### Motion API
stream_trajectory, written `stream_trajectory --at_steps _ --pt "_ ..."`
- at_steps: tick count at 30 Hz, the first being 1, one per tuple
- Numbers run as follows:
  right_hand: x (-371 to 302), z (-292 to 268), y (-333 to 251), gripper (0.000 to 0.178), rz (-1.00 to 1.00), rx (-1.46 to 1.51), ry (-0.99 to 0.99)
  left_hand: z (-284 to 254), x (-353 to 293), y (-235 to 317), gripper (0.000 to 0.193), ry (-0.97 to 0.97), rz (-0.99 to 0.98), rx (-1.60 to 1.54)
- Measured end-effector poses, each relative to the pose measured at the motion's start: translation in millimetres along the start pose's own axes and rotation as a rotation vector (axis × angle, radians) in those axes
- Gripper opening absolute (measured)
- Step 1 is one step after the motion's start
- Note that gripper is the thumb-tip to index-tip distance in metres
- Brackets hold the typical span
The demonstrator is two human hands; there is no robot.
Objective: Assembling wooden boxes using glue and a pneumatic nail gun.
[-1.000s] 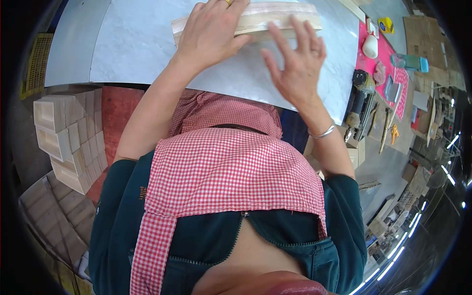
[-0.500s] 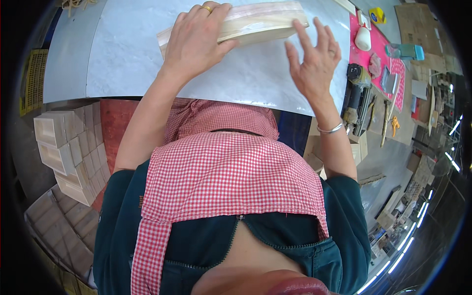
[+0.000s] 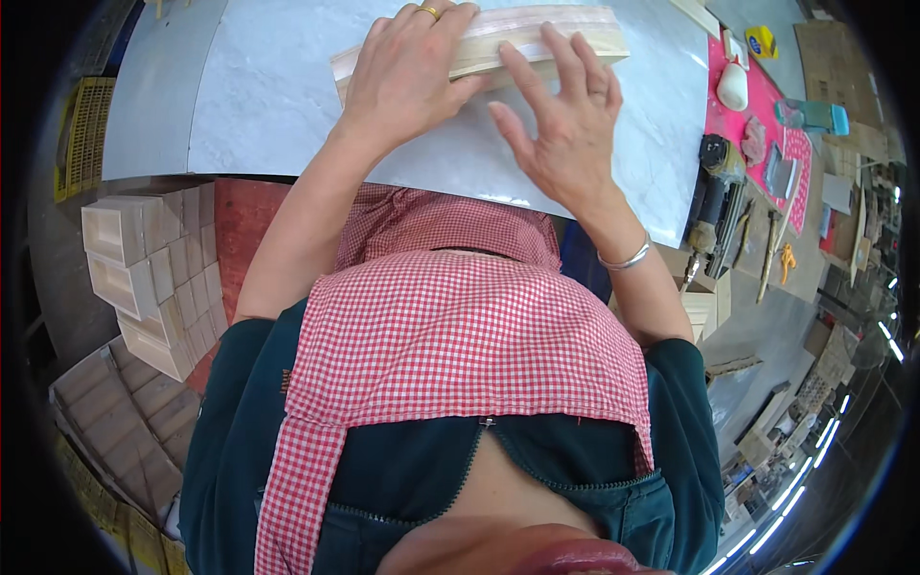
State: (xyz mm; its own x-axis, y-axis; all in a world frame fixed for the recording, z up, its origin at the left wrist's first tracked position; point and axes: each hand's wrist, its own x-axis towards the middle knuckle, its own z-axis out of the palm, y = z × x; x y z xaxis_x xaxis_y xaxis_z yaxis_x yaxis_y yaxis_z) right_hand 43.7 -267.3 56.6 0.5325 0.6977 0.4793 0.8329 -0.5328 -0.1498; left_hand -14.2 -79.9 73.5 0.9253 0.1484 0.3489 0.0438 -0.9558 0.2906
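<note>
A long, pale wooden block or shallow box [image 3: 599,31], its underside hidden, lies on the white marbled tabletop [image 3: 278,86] at the top of the view. My left hand [image 3: 398,81] is closed over its left part, fingers across the top and thumb along the near side. Toward the middle of the wood, my right hand [image 3: 565,129] has its fingers spread. Its fingertips overlap the wood's near face, and whether they press on it is unclear. The right thumb points left, apart from the wood.
Stacked wooden boxes [image 3: 139,287] stand low on the left, near a yellow plastic crate [image 3: 84,134]. On the right, a pink-covered surface holds a white bottle [image 3: 733,88] and a teal container [image 3: 824,117]. A dark power tool [image 3: 711,196] sits beside the table's right edge.
My right hand has moved left along the wood, from its right end toward the middle. My left hand keeps its hold. The whole view has shifted slightly.
</note>
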Motion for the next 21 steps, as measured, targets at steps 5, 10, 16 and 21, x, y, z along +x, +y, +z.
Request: stream_trajectory --at_steps 5,10,16,21 --pt "-11 -13 73 0.047 0.090 -0.253 0.072 -5 2 -4 0.061 -0.025 0.041 -0.022" --pt "-38 -34 159 0.042 0.297 -0.384 0.187 -2 4 -4 0.064 -0.057 0.027 -0.062" --pt "-111 -68 389 0.038 0.576 -0.511 -0.116 -9 2 -1 0.067 -0.107 -0.044 -0.069" --pt "-149 -98 523 0.043 0.548 -0.417 -0.480 -3 5 -1 0.070 -0.069 0.033 -0.098"
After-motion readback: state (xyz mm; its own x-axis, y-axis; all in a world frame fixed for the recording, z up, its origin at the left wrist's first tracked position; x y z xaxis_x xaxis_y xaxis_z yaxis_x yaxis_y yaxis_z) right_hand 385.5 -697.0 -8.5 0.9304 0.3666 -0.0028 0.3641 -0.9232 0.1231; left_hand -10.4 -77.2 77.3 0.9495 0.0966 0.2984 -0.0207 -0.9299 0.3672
